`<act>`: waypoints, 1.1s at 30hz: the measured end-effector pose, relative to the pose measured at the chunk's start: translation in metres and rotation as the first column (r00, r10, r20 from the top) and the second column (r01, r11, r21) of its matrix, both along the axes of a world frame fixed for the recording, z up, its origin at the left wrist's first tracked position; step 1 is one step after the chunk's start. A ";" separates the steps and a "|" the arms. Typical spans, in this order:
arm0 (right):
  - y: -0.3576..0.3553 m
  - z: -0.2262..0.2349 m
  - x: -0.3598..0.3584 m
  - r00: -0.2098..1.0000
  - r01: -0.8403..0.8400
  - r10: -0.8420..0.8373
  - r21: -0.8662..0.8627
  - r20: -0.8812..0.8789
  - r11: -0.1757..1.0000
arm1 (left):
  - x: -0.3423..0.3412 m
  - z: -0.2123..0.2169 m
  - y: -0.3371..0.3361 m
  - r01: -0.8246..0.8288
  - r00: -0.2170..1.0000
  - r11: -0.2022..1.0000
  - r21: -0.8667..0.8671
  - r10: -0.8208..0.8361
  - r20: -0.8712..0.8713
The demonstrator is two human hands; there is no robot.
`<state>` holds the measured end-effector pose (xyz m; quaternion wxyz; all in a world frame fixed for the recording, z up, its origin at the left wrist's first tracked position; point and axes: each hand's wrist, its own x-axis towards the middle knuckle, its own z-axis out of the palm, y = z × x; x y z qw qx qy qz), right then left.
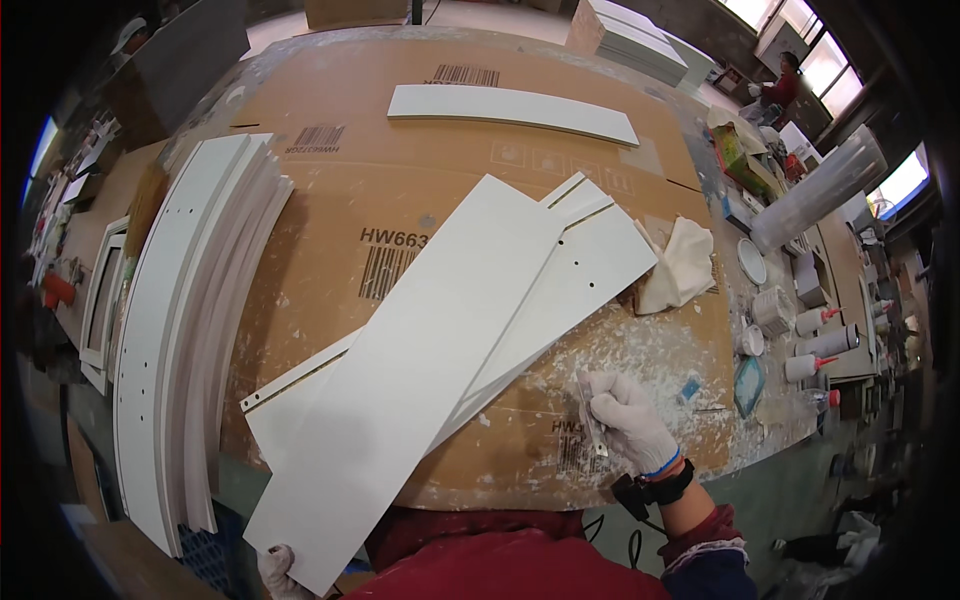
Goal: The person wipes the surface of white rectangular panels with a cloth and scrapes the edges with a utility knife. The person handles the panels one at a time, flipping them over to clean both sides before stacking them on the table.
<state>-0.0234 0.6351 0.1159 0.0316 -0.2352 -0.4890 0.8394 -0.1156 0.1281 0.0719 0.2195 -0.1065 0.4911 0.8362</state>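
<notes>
A thin metal scraper (pixel 592 425) is gripped by the gloved right hand (pixel 630 420) beside the white panels, while the near end of the top white panel (pixel 420 370) is clasped by the left hand (pixel 275 572). That panel is laid crosswise over a grooved white panel (pixel 590 262) on the cardboard-covered tabletop (pixel 340 180), with a stack of white boards (pixel 190 330) at the left and a crumpled cloth (pixel 682 265) at the right.

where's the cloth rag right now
In the head view, the rag lies crumpled on the cardboard-covered table, right of centre, touching the white boards' far right end.

- We see only the gloved fingers of the left hand (pixel 275 568) at the lower edge; the rest is cut off;
- the top panel (pixel 415 375) covers much of the grooved panel (pixel 590 262) beneath;
- we cannot identify the thin tool (pixel 592 420) in the right hand (pixel 628 418).
</notes>
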 end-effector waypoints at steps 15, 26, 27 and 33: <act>-0.006 0.062 -0.116 0.960 -0.001 0.273 0.975 -0.062 0.224 | -0.007 0.038 0.026 -0.164 0.953 0.938 -0.305 0.231 0.196; -0.025 0.040 -0.164 0.876 -0.149 0.428 0.969 0.222 -0.198 | -0.002 0.015 -0.004 -0.123 0.947 0.886 -0.448 0.240 0.214; -0.009 0.037 -0.169 0.909 -0.164 0.353 0.968 0.222 -0.189 | 0.000 0.013 -0.009 -0.117 0.941 0.887 -0.446 0.242 0.235; 0.100 0.039 -0.180 0.993 0.008 0.116 0.968 0.022 -0.253 | 0.003 -0.006 -0.046 -0.081 0.900 0.921 -0.381 0.232 0.370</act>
